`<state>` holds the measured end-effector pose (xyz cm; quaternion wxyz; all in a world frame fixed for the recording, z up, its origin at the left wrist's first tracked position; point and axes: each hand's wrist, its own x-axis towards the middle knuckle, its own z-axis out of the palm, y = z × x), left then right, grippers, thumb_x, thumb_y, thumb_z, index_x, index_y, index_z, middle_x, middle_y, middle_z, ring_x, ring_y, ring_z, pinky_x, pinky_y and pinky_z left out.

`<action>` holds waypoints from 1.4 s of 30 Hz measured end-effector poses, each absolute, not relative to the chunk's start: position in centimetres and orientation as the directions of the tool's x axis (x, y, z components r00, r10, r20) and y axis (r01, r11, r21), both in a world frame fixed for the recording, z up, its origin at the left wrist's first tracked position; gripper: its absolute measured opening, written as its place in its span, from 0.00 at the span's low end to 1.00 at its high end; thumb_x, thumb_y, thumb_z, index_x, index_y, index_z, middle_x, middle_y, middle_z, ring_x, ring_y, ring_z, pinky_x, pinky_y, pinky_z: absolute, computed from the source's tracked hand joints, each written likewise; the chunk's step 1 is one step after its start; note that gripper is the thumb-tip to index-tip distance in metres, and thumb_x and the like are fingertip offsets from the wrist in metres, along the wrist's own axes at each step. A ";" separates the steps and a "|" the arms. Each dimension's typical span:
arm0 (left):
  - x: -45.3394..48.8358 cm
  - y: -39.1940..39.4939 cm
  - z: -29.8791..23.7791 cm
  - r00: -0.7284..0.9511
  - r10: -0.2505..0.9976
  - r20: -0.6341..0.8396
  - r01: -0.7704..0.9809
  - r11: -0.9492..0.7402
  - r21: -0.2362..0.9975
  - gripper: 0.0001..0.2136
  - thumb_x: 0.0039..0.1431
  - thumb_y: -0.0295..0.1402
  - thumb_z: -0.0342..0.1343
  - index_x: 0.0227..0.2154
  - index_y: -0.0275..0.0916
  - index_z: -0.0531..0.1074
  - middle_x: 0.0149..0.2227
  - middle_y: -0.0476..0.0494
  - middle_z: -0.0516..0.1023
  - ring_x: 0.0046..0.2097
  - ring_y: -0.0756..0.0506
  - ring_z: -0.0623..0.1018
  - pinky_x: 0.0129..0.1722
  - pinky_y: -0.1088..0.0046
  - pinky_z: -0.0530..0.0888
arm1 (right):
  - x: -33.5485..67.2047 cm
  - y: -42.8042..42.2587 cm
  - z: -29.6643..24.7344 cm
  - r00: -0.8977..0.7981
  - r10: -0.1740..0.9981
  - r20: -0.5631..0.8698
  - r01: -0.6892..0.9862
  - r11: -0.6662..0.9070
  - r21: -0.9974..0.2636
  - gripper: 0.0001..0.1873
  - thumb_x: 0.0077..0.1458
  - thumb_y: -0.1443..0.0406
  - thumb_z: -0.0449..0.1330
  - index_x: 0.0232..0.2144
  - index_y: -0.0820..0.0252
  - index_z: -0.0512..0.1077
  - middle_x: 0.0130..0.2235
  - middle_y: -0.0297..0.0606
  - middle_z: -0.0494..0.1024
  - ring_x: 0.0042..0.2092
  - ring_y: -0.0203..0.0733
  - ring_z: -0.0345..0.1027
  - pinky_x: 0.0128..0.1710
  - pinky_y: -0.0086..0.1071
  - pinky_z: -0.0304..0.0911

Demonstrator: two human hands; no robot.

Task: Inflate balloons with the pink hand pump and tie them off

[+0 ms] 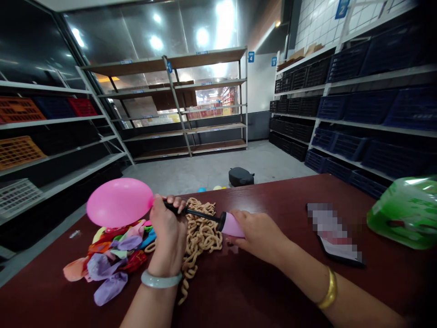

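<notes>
Left hand (167,221): grip clamped on the black end of the pump (234,225), touching the pink balloon (119,202)
Right hand (257,234): grip clamped on the pump's pink barrel
Pump: held aslant between 2 hands, over the bench (259,296)
Pink balloon: inflated, above limp balloons (105,266)
Tan coils (204,234): piled beside left hand
Bench, right: phone (334,237), green pack (404,216)
</notes>
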<state>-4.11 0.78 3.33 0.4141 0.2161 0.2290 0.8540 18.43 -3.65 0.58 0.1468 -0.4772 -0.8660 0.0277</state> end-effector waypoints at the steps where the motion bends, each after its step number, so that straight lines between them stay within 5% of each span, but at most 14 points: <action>1: -3.1 0.6 3.0 -0.549 0.815 0.187 -0.606 -0.543 0.581 0.11 0.54 0.33 0.57 0.24 0.39 0.59 0.19 0.56 0.60 0.18 0.55 0.62 0.16 0.81 0.55 | 18.3 -3.7 0.5 -0.497 0.836 0.233 0.820 0.540 -0.187 0.28 0.56 0.50 0.57 0.54 0.57 0.60 0.46 0.46 0.76 0.43 0.52 0.72 0.38 0.37 0.62; 8: 3.1 -1.3 0.9 -0.426 0.876 0.227 -0.613 -0.463 0.640 0.09 0.58 0.35 0.56 0.27 0.39 0.62 0.21 0.54 0.63 0.20 0.54 0.66 0.19 0.79 0.62 | 17.7 -3.7 0.1 -0.490 0.828 0.271 0.807 0.549 -0.217 0.28 0.57 0.49 0.56 0.53 0.58 0.60 0.43 0.44 0.76 0.43 0.51 0.73 0.38 0.37 0.63; 12: 3.6 -1.1 0.1 -0.449 0.885 0.123 -0.613 -0.405 0.678 0.09 0.58 0.37 0.55 0.36 0.39 0.65 0.26 0.49 0.73 0.26 0.50 0.74 0.27 0.73 0.71 | 17.7 -3.4 -0.1 -0.484 0.832 0.270 0.819 0.540 -0.194 0.27 0.56 0.50 0.56 0.52 0.58 0.60 0.43 0.43 0.76 0.41 0.52 0.73 0.35 0.38 0.62; 16: 3.3 -0.5 -0.4 -0.489 0.870 0.055 -0.601 -0.382 0.702 0.10 0.57 0.38 0.56 0.32 0.38 0.63 0.31 0.43 0.77 0.32 0.44 0.79 0.33 0.65 0.74 | 17.4 -3.1 -0.5 -0.474 0.845 0.248 0.827 0.524 -0.203 0.26 0.55 0.51 0.58 0.51 0.58 0.62 0.43 0.43 0.77 0.41 0.52 0.73 0.35 0.38 0.62; 22: 2.8 -0.1 -0.4 -0.391 0.901 0.190 -0.617 -0.410 0.672 0.11 0.57 0.36 0.56 0.25 0.39 0.60 0.20 0.55 0.63 0.19 0.54 0.65 0.18 0.77 0.62 | 17.1 -3.2 -0.8 -0.470 0.846 0.251 0.806 0.527 -0.268 0.25 0.54 0.52 0.59 0.50 0.57 0.63 0.43 0.41 0.78 0.41 0.51 0.73 0.35 0.37 0.61; 30: -3.1 1.0 2.5 -0.494 0.848 0.192 -0.586 -0.488 0.647 0.11 0.54 0.34 0.57 0.24 0.39 0.59 0.18 0.56 0.60 0.17 0.55 0.62 0.15 0.81 0.54 | 17.0 -3.6 -0.5 -0.497 0.835 0.235 0.771 0.550 -0.322 0.27 0.54 0.50 0.58 0.52 0.55 0.63 0.45 0.42 0.77 0.44 0.51 0.72 0.38 0.37 0.61; 42: -5.3 -0.3 4.9 -0.614 0.742 0.268 -0.512 -0.633 0.580 0.10 0.54 0.33 0.56 0.24 0.39 0.60 0.18 0.56 0.59 0.17 0.55 0.60 0.15 0.80 0.53 | 18.0 -3.5 -0.3 -0.519 0.819 0.244 0.794 0.568 -0.216 0.31 0.57 0.48 0.55 0.56 0.58 0.60 0.46 0.47 0.76 0.45 0.53 0.72 0.41 0.40 0.63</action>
